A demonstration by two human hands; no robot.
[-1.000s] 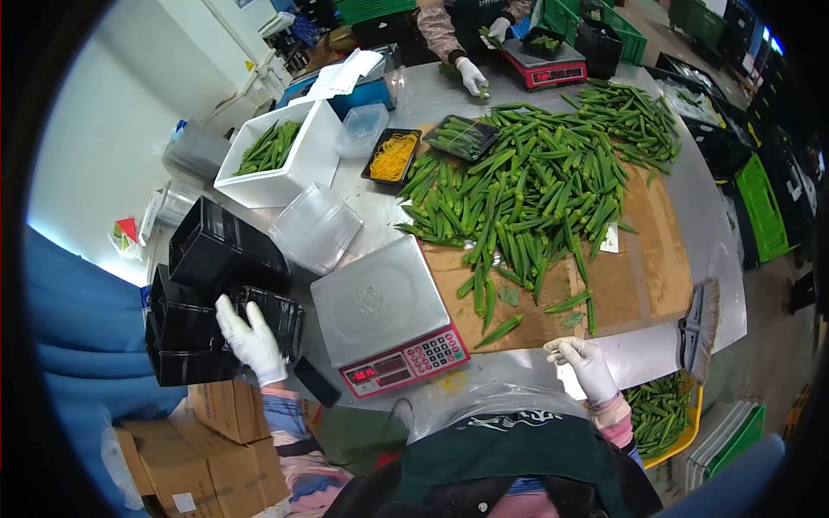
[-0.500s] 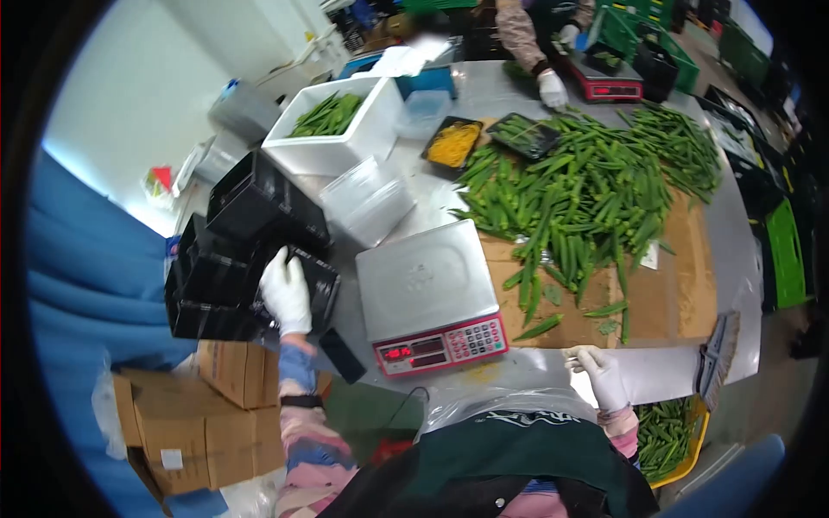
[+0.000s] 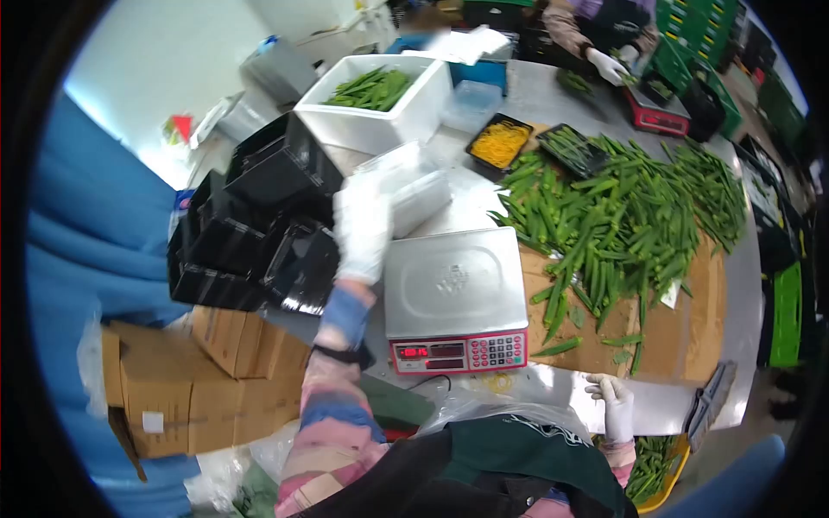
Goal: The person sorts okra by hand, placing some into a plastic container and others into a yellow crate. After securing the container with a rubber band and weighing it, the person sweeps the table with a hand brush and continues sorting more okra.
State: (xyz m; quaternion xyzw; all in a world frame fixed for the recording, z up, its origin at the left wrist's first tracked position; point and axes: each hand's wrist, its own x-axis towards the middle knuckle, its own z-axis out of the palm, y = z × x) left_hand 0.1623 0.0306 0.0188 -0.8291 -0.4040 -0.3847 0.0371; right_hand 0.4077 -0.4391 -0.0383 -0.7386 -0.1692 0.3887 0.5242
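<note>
My left hand (image 3: 363, 226), white-gloved and smeared by motion, is between the black trays (image 3: 281, 177) and the scale, beside the clear plastic containers (image 3: 413, 186); its fingers cannot be made out. The scale (image 3: 455, 285) has a bare metal plate and a lit red display. My right hand (image 3: 614, 406), also gloved, rests at the table's front edge with its fingers apart and nothing in them. Beyond it, a heap of green okra (image 3: 617, 216) lies on flattened cardboard (image 3: 678, 332).
A white foam box (image 3: 376, 121) holds okra. Behind the heap are a tray of yellow bands (image 3: 499, 143) and a filled black tray (image 3: 572, 150). A co-worker's gloved hands (image 3: 611, 65) are near another red scale (image 3: 658, 116). A brush (image 3: 710, 399) lies at the right edge.
My left hand has moved right, from the black trays toward the clear containers. The view has shifted. The co-worker's hand has moved from the okra to the far scale.
</note>
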